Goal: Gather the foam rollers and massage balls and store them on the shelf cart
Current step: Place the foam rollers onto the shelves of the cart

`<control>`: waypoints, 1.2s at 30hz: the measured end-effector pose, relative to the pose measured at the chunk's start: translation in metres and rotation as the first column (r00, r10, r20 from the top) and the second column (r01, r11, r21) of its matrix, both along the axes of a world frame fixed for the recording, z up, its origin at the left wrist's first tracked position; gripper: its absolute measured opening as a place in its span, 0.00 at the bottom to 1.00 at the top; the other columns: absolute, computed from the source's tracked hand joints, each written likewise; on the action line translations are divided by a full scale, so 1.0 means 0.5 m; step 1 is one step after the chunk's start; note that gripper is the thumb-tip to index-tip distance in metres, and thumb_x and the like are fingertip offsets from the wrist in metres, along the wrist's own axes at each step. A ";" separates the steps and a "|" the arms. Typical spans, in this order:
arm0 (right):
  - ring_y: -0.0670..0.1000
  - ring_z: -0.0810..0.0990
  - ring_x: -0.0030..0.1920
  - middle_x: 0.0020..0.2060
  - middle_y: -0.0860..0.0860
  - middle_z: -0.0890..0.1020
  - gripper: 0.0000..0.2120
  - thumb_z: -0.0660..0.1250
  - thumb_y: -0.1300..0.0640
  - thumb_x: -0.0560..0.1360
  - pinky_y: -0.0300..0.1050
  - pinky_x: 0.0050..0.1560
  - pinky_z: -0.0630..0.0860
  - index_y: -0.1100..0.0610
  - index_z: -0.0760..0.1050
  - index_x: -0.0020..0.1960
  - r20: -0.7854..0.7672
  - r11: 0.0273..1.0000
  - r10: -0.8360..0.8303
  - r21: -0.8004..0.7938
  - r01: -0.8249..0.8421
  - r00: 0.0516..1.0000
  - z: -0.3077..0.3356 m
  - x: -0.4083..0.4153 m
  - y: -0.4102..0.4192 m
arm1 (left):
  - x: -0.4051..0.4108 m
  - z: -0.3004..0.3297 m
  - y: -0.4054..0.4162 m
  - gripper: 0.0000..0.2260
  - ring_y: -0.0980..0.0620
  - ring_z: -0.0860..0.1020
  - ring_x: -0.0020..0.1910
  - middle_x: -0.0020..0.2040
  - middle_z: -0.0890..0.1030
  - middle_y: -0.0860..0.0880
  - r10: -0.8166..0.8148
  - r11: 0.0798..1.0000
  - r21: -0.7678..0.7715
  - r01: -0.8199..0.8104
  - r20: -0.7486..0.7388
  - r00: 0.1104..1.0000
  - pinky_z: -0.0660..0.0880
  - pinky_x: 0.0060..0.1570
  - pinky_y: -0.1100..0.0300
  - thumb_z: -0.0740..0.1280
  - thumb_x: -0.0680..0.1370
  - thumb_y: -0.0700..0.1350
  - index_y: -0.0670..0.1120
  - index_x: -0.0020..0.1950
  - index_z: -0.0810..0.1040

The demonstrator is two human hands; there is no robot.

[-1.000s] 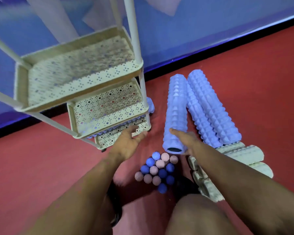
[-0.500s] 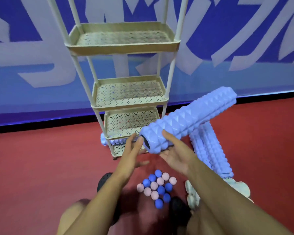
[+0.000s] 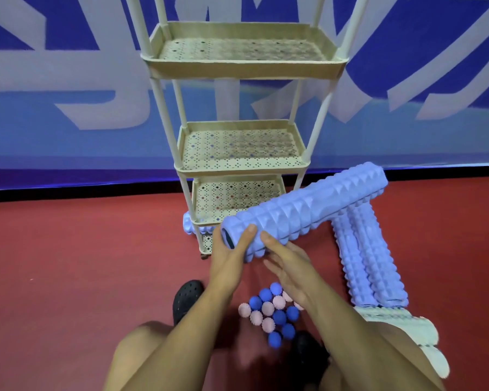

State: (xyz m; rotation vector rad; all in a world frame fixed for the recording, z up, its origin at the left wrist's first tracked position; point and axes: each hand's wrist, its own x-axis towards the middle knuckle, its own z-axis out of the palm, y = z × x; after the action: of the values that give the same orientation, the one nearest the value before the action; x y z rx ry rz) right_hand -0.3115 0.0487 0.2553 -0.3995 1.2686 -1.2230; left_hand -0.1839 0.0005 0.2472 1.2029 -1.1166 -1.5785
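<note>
Head view: a long periwinkle-blue foam roller with rows of pyramid bumps (image 3: 302, 213) is held in the air in front of the cream perforated-plastic shelf cart (image 3: 242, 67), tilted so its far end rises to the right and its hollow dark near end faces the person. The left hand (image 3: 227, 256) cups that near end from below, thumb laid over the top of the rim, fingers wrapped round the underside. The right hand (image 3: 287, 268) is just beside it with straight, spread fingers; its thumb touches the bumpy side of the roller, and the palm lies under it. The cart has three visible tiers of pierced trays on pale round posts; another blue roller (image 3: 187, 222) lies on its lowest level, poking out at the left edge. On the red floor (image 3: 68, 263), two more blue knobbly rollers (image 3: 370, 263) lie side by side at the right, with pale cream ridged rollers (image 3: 407, 325) beyond their near ends. A cluster of small spiky blue and pink massage balls (image 3: 271, 313) sits on the floor below the wrists, between two black perforated clogs (image 3: 186, 299).
</note>
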 end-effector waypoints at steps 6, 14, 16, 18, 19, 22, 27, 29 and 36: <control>0.52 0.81 0.63 0.60 0.53 0.85 0.30 0.72 0.40 0.70 0.49 0.71 0.71 0.55 0.78 0.67 0.152 0.985 -0.166 0.075 0.156 0.974 -0.005 -0.060 -0.009 | 0.020 -0.009 -0.027 0.21 0.54 0.82 0.59 0.57 0.84 0.53 0.019 0.997 -0.078 -0.012 0.093 0.996 0.78 0.60 0.51 0.75 0.72 0.59 0.53 0.61 0.78; 0.54 0.82 0.61 0.61 0.55 0.84 0.34 0.70 0.33 0.72 0.52 0.63 0.78 0.56 0.78 0.67 0.243 0.935 -0.345 0.173 0.309 0.907 -0.026 -0.146 0.005 | 0.087 -0.026 -0.052 0.20 0.46 0.82 0.53 0.56 0.84 0.49 -0.092 0.995 -0.032 0.096 0.105 0.990 0.77 0.59 0.33 0.71 0.72 0.61 0.59 0.62 0.77; 0.55 0.82 0.61 0.60 0.57 0.83 0.37 0.71 0.31 0.70 0.55 0.61 0.79 0.57 0.78 0.67 0.294 0.939 -0.331 0.193 0.283 0.897 -0.039 -0.154 0.010 | 0.108 -0.033 -0.058 0.20 0.47 0.80 0.51 0.56 0.83 0.50 -0.108 0.994 -0.024 0.111 0.115 0.987 0.76 0.58 0.35 0.70 0.72 0.61 0.61 0.63 0.77; 0.56 0.84 0.56 0.55 0.60 0.84 0.37 0.72 0.32 0.69 0.60 0.61 0.79 0.59 0.77 0.66 0.310 0.935 -0.339 0.218 0.280 0.888 -0.052 -0.155 0.011 | 0.127 -0.040 -0.067 0.23 0.46 0.80 0.52 0.58 0.82 0.50 -0.129 0.990 -0.031 0.134 0.133 0.983 0.76 0.58 0.36 0.68 0.72 0.60 0.60 0.67 0.75; 0.56 0.86 0.50 0.49 0.60 0.85 0.37 0.72 0.32 0.69 0.62 0.63 0.78 0.60 0.77 0.65 0.312 0.936 -0.332 0.223 0.271 0.890 -0.060 -0.156 0.009 | 0.136 -0.042 -0.073 0.24 0.45 0.80 0.55 0.61 0.82 0.50 -0.153 0.987 -0.030 0.159 0.141 0.978 0.76 0.59 0.37 0.68 0.72 0.60 0.60 0.69 0.74; 0.59 0.87 0.49 0.49 0.62 0.85 0.37 0.73 0.34 0.70 0.64 0.61 0.79 0.62 0.76 0.65 0.266 0.931 -0.318 0.269 0.247 0.910 -0.081 -0.167 0.003 | 0.159 -0.057 -0.086 0.32 0.46 0.76 0.69 0.71 0.77 0.52 -0.258 0.966 0.027 0.258 0.190 0.947 0.75 0.64 0.40 0.70 0.73 0.59 0.61 0.76 0.67; 0.60 0.85 0.50 0.55 0.63 0.83 0.32 0.73 0.39 0.71 0.55 0.40 0.85 0.60 0.76 0.66 0.197 0.930 -0.306 0.273 0.247 0.932 -0.122 -0.187 -0.012 | 0.173 -0.097 -0.091 0.31 0.54 0.75 0.68 0.71 0.73 0.62 -0.428 0.903 0.171 0.393 0.303 0.851 0.73 0.68 0.51 0.70 0.78 0.48 0.59 0.79 0.62; 0.59 0.85 0.44 0.55 0.64 0.83 0.37 0.73 0.38 0.68 0.51 0.35 0.83 0.60 0.75 0.68 0.151 0.921 -0.318 0.285 0.267 0.936 -0.157 -0.183 -0.014 | 0.175 -0.112 -0.106 0.35 0.50 0.74 0.67 0.73 0.67 0.59 -0.345 0.938 0.176 0.298 0.399 0.850 0.73 0.65 0.51 0.70 0.81 0.45 0.56 0.81 0.54; 0.54 0.85 0.53 0.56 0.54 0.85 0.39 0.77 0.33 0.66 0.49 0.47 0.82 0.57 0.76 0.68 0.094 0.769 -0.578 0.394 0.504 0.810 -0.290 -0.117 -0.059 | 0.204 -0.168 -0.192 0.31 0.50 0.73 0.63 0.76 0.68 0.47 -0.015 0.997 0.073 -0.029 0.539 0.842 0.71 0.61 0.53 0.67 0.82 0.49 0.49 0.82 0.57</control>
State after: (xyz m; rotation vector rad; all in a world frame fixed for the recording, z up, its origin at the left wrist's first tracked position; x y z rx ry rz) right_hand -0.3702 0.0192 0.1104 0.3929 1.4307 -1.4333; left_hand -0.0817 -0.0957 0.1633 1.7735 -1.4034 -1.3126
